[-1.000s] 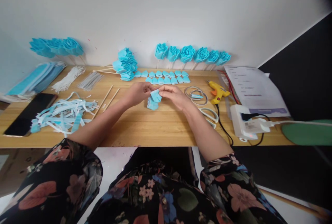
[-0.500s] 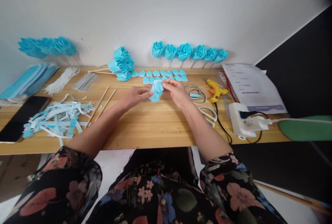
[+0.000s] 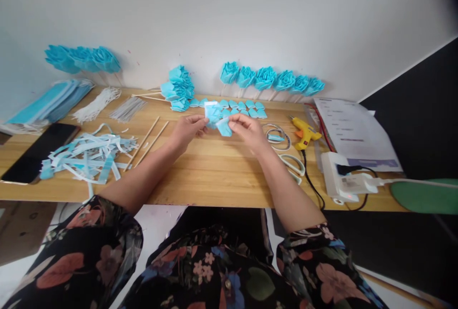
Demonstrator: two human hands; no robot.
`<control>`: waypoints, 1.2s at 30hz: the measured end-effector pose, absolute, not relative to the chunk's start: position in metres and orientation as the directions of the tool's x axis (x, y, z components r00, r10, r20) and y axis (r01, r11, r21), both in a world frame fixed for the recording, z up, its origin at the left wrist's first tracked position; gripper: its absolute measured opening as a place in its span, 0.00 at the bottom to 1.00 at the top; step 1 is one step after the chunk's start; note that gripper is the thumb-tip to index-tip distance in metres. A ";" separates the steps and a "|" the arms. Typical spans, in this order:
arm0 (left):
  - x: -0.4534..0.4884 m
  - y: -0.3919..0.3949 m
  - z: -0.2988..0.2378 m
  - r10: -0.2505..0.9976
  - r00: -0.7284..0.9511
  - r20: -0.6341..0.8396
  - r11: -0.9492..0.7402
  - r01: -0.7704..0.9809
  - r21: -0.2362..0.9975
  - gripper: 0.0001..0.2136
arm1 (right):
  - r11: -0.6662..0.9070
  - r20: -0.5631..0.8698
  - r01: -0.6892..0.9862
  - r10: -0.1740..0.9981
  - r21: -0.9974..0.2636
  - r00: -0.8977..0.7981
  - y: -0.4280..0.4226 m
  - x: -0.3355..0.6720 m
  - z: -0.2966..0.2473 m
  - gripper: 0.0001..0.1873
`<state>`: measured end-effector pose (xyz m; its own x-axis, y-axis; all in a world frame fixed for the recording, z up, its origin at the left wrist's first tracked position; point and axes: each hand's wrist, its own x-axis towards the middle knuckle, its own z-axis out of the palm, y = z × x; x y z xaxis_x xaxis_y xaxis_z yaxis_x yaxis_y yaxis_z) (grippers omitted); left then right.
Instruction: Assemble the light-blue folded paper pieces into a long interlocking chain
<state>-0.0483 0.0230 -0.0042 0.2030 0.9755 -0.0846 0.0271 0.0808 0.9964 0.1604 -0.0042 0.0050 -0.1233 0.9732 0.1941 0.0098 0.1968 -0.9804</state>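
Above the middle of the table, my left hand pinches a light blue fabric piece with a pale top edge. My right hand grips a folded blue fabric petal between thumb and fingers, just below and right of that piece. The two touch or overlap; whether they are joined I cannot tell. Behind my hands lie rows of folded blue petals, partly covered by the held pieces. Just beyond my left hand, a bunch of blue fabric flowers lies on its side, sticks pointing left.
Right: a yellow glue gun, tape rolls, scissors, a power adapter and papers. Left: fabric scraps, wooden sticks, wires, white cords, face masks, a phone. Flowers lean against the wall.
My hands have turned the held fabric; a pale-edged piece now shows at the left and a folded petal at the right. The view has shifted slightly, moving the table contents rightward.
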 end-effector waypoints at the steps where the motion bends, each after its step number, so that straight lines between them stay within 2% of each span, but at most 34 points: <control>1: -0.048 0.023 -0.006 0.973 0.215 -0.087 0.092 -0.011 0.996 0.13 | 0.222 0.208 0.080 0.965 -0.972 -0.158 -0.006 0.158 0.004 0.10; 4: -0.044 0.021 -0.011 0.961 0.260 -0.094 0.133 -0.136 0.982 0.15 | 0.297 0.238 0.252 0.941 -0.921 -0.239 -0.010 0.152 0.001 0.12; 7: -0.039 0.018 -0.013 0.959 0.263 -0.103 0.165 -0.228 0.960 0.17 | 0.340 0.265 0.341 0.932 -0.877 -0.247 -0.012 0.149 0.000 0.12; 13: -0.033 0.012 -0.012 0.970 0.229 -0.085 0.140 -0.234 0.962 0.11 | 0.366 0.313 0.496 0.931 -0.787 -0.190 -0.016 0.145 0.003 0.10; 22: -0.031 0.009 -0.011 0.958 0.273 -0.083 0.153 -0.245 0.957 0.11 | 0.349 0.320 0.561 0.935 -0.751 -0.153 -0.016 0.146 0.002 0.10; 36: -0.033 0.009 -0.010 0.934 0.349 -0.078 0.163 -0.221 0.962 0.10 | 0.364 0.317 0.574 0.930 -0.734 -0.184 -0.016 0.147 0.002 0.11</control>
